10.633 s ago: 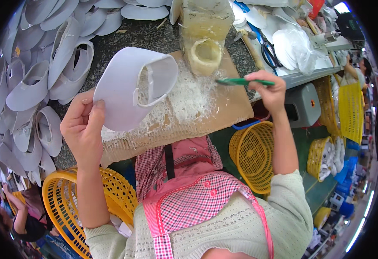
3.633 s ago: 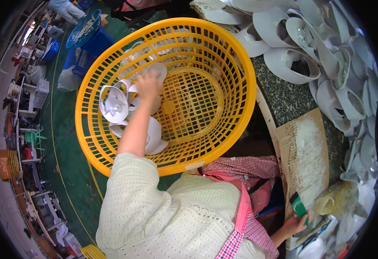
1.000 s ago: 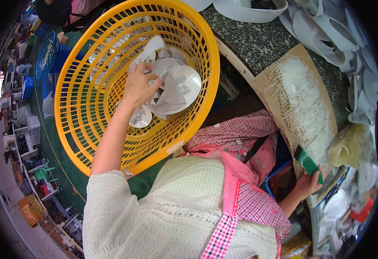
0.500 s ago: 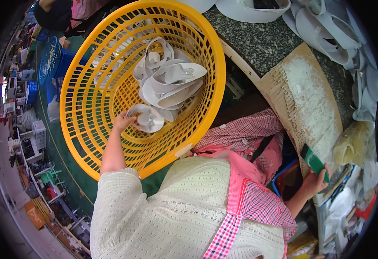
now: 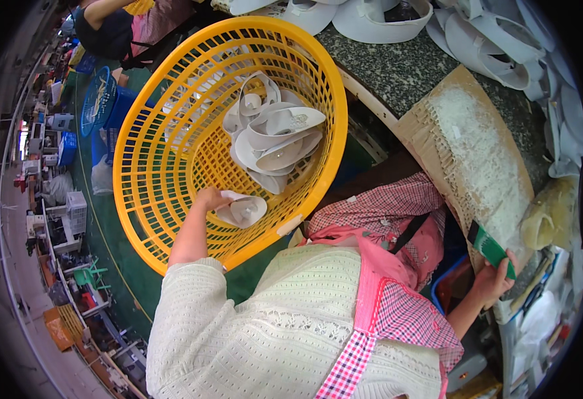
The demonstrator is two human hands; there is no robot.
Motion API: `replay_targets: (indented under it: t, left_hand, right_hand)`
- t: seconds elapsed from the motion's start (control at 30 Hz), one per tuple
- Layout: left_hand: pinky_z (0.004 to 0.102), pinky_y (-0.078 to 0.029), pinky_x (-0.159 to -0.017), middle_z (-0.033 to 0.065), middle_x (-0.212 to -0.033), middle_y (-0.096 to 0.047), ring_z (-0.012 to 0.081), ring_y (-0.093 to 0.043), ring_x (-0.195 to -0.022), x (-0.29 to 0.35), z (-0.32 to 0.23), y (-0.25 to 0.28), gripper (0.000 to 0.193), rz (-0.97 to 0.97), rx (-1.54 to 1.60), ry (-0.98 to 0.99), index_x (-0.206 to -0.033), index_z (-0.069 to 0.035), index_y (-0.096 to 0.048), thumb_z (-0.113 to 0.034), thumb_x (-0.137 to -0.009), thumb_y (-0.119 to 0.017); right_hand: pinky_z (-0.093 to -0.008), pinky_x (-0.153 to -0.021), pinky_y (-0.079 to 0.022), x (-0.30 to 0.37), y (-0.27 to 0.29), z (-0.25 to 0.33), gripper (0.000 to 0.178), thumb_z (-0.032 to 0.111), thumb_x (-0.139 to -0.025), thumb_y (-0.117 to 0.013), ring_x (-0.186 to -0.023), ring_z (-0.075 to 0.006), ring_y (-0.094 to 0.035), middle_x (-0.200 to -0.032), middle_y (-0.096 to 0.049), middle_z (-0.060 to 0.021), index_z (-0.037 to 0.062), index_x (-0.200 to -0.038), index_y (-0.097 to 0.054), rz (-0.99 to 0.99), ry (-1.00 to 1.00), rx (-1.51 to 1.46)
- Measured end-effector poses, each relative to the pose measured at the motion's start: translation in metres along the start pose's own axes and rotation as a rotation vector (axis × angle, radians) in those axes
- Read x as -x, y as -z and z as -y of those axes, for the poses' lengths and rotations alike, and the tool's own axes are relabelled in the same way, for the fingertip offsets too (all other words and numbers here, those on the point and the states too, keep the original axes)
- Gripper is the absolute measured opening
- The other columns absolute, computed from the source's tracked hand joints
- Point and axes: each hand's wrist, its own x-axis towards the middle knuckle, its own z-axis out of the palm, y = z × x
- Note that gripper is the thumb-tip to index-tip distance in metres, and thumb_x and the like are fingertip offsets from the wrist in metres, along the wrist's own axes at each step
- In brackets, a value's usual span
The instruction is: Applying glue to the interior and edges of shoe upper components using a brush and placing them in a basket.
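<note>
In the large yellow plastic basket point(image 5: 132, 226), my left hand point(image 5: 209, 199) pinches the edge of a small white shoe upper point(image 5: 245, 211). It lies toward the basket's near side, a little apart from a loose pile of white shoe uppers point(image 5: 285, 126). Some of these carry shiny decoration. On the right, my right hand point(image 5: 494, 282) is closed around a flat green brush point(image 5: 493, 251) with a dark edge. The brush rests over the lower end of a cardboard sheet point(image 5: 431, 130) smeared with a white, pasty substance point(image 5: 472, 143).
A speckled stone tabletop point(image 5: 378, 66) bears more white shoe uppers point(image 5: 381, 20) along its far and right sides. A yellowish plastic container point(image 5: 551, 216) stands beside the cardboard. Another person point(image 5: 105, 30) sits at the far left. Blue baskets point(image 5: 98, 100) stand on the green floor.
My left hand has drawn the white shoe upper nearer to me, away from the pile. The whole view has shifted slightly; my right hand keeps the brush at the cardboard.
</note>
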Motion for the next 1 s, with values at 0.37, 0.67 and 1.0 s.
replay_targets:
  t: [0.37,0.67,1.0]
  left_hand:
    - [0.0289,-0.048,-0.06,0.0079,-0.085,-0.061,0.0168,-0.058,-0.068,0.042,0.033,0.092,0.02,0.167,1.18,-0.003,-0.094,0.001,-0.061,-0.008,-0.077,-0.053]
    - [0.0328,-0.04,-0.086,0.0142,-0.098,-0.057,0.0216,-0.054,-0.091,0.177,-0.12,0.338,0.036,-0.552,1.527,-0.971,-0.094,0.009,-0.054,-0.021,-0.087,-0.035]
    - [0.0284,-0.026,-0.038,0.0037,-0.048,-0.04,0.0169,-0.033,-0.039,0.267,-0.404,0.326,0.035,-1.47,0.059,-2.021,-0.059,0.001,-0.051,-0.026,-0.071,-0.069]
  right_hand:
    - [-0.025,-0.05,-0.042,-0.005,0.0,0.006,0.021,0.006,-0.084,-0.047,-0.067,-0.0185,-0.054,-0.089,-0.054,-0.0125,-0.0048,-0.102,-0.051,-0.087,0.032,-0.107]
    - [-0.0279,-0.051,-0.049,-0.026,0.001,0.059,0.02,0.01,-0.084,-0.051,-0.06,-0.0187,-0.057,-0.086,-0.058,-0.0124,-0.0016,-0.101,-0.052,-0.235,0.279,0.132]
    - [-0.0202,-0.046,-0.042,-0.065,0.024,0.098,0.013,0.013,-0.081,-0.057,-0.052,-0.0086,-0.056,-0.072,-0.061,-0.0056,0.0041,-0.09,-0.06,-0.393,0.36,0.556]
